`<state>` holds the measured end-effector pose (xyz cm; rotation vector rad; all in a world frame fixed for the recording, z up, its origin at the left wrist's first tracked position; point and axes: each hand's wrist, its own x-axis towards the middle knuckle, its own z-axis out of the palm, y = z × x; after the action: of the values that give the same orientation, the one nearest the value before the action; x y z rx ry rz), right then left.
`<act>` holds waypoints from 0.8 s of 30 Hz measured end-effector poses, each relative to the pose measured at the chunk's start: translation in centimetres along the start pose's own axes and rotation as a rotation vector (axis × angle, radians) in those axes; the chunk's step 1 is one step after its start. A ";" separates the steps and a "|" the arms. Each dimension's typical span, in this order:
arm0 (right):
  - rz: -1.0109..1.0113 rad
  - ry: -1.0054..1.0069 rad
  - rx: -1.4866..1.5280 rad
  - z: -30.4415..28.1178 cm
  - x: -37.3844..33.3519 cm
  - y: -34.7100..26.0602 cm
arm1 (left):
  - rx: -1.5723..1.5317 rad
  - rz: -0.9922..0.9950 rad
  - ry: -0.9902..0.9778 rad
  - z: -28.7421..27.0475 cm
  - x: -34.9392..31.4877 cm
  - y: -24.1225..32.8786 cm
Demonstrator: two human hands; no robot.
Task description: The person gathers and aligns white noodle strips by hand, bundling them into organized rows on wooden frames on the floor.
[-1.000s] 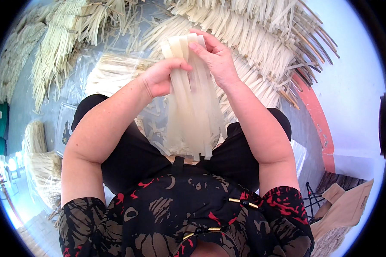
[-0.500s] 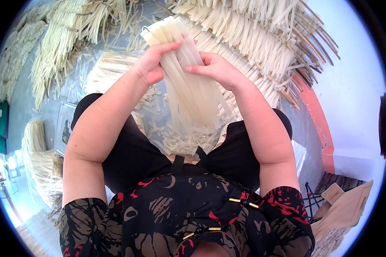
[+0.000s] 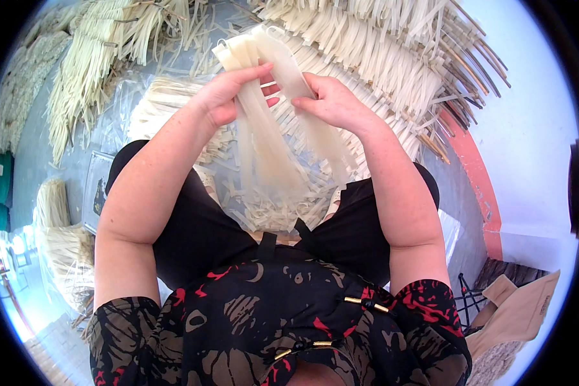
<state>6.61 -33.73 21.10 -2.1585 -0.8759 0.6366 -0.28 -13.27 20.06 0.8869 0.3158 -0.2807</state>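
My left hand grips a bundle of pale, translucent flat noodles, thumb in front and fingertips showing past its right side. My right hand pinches a smaller bunch of the same flat noodles between thumb and fingers. Both bunches meet or overlap at their bent upper ends and spread apart lower down, their tails hanging between my knees. Below them, broken noodle pieces lie in a heap on the floor.
Rows of flat noodles on sticks fill the far right, with stick ends jutting out. More noodles lie far left. A stacked noodle bundle rests beyond my left forearm. Wrapped bundles stand at left; a tan bag is lower right.
The single fanned bundle has been parted into two bunches. My right hand has moved slightly right with its bunch, and a gap has opened between the hands.
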 end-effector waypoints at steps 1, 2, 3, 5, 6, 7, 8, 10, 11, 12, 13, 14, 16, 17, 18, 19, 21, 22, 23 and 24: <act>0.001 0.001 0.000 -0.2 0.0 0.0 | 0.000 0.000 -0.001 -0.3 0.2 -0.1; -0.021 -0.005 -0.011 -0.3 0.0 0.1 | -0.076 0.001 -0.022 -0.4 0.3 -0.2; -0.043 -0.011 -0.021 -0.3 0.1 0.1 | -0.152 0.002 -0.043 -0.5 0.4 -0.2; -0.059 0.003 0.049 0.4 0.1 0.1 | -0.176 0.000 0.023 -0.1 0.1 -0.2; -0.075 0.015 0.118 1.0 0.2 0.2 | -0.201 -0.002 0.090 0.2 0.0 -0.2; -0.073 0.018 0.117 1.7 0.2 0.3 | -0.201 -0.004 0.088 -0.2 0.5 -0.3; -0.089 0.040 0.094 2.5 0.4 0.4 | -0.225 0.018 0.037 -0.5 0.9 -0.4; -0.064 0.037 0.043 3.5 0.9 1.0 | -0.246 0.044 -0.014 -1.2 1.3 -0.5; -0.066 0.035 0.045 3.4 0.9 0.8 | -0.244 0.061 -0.017 -1.0 1.1 -0.5; -0.028 0.014 0.063 3.3 0.7 0.3 | -0.241 0.079 -0.020 -0.7 0.9 -0.5; 0.009 -0.006 0.082 3.2 0.6 0.1 | -0.241 0.080 -0.016 -0.4 0.7 -0.3; 0.011 -0.004 0.081 3.1 0.6 0.3 | -0.272 0.040 -0.020 0.0 0.4 -0.1; -0.070 -0.033 0.264 3.0 0.6 0.9 | -0.303 -0.002 -0.026 0.3 0.3 0.0; -0.071 -0.036 0.264 3.0 0.5 0.3 | -0.289 0.023 -0.060 0.2 0.2 0.1; 0.015 -0.098 0.312 3.0 0.2 -0.7 | -0.275 0.049 -0.093 0.0 0.1 0.1; 0.101 -0.159 0.359 3.1 0.1 -1.4 | -0.277 0.051 -0.091 -0.2 0.2 0.1; 0.034 -0.128 0.387 3.9 0.1 -0.6 | -0.283 0.079 -0.148 -0.4 0.4 -0.2; -0.033 -0.098 0.416 4.2 0.1 -0.3 | -0.283 0.079 -0.149 -0.3 0.4 -0.3; -0.034 -0.099 0.415 4.2 0.0 -0.5 | -0.210 0.125 -0.096 0.0 0.2 -0.3; -0.017 -0.075 0.353 3.9 -0.3 -1.0 | -0.137 0.170 -0.043 0.1 0.1 -0.4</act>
<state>3.50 -31.74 19.40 -1.8184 -0.7561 0.8031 -0.34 -13.55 19.83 0.7661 0.2156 -0.1196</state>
